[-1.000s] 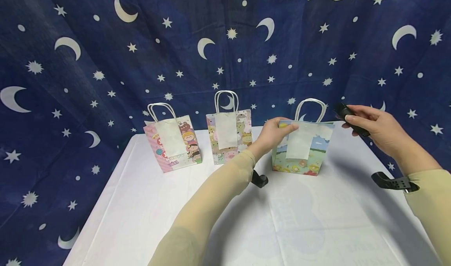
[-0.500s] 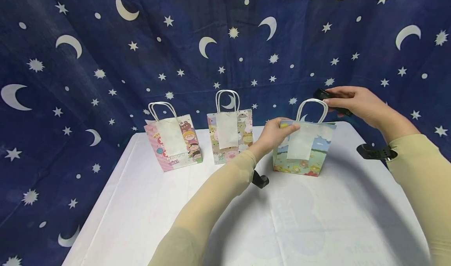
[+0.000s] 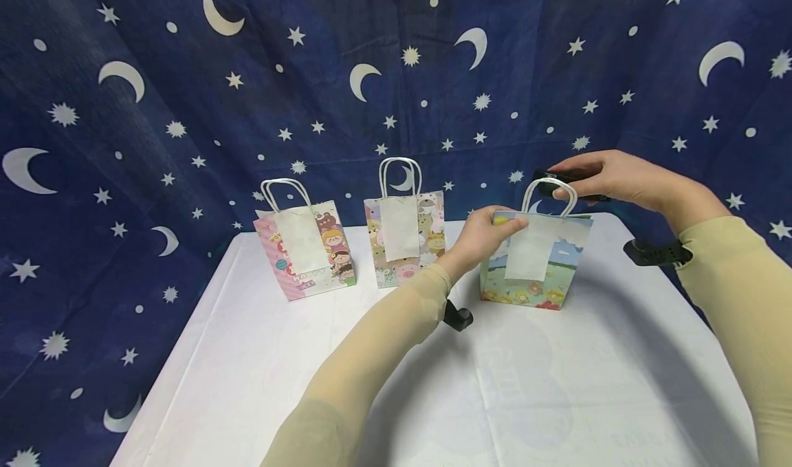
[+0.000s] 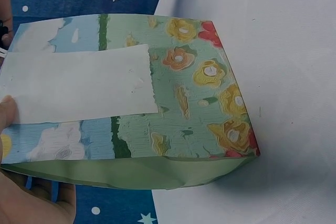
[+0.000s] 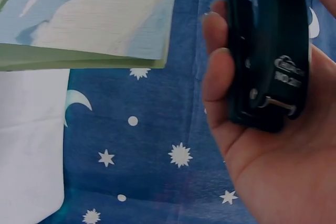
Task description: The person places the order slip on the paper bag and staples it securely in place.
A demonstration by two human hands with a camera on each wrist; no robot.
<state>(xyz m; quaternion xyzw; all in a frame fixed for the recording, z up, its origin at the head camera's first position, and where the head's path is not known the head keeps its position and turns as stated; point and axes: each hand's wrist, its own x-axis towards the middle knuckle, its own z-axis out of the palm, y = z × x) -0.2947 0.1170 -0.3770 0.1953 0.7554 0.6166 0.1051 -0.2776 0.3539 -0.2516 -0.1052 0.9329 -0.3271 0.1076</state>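
Observation:
A paper gift bag (image 3: 564, 264) printed with flowers and sky stands upright at the right of the table, with white twisted handles (image 3: 570, 195) and a white paper patch (image 3: 527, 257) on its front. The left hand (image 3: 479, 236) grips its top left edge, thumb in front and fingers behind. In the left wrist view the bag's green side (image 4: 157, 174) shows. The right hand (image 3: 625, 178) holds a black stapler (image 5: 281, 56) at the bag's handles, behind them in the head view. In the right wrist view the stapler lies between fingers (image 5: 218, 72) and thumb, beside the bag's top corner.
Two more paper bags stand to the left: a pink cartoon bag (image 3: 309, 254), and an animal-print bag (image 3: 430, 236) in the middle. All are on a white-covered table (image 3: 247, 384). A dark blue moon-and-star curtain (image 3: 309, 75) hangs behind.
The right hand has carried the stapler leftward and slightly up, from right of the bag to its handles. The left hand keeps its grip on the bag.

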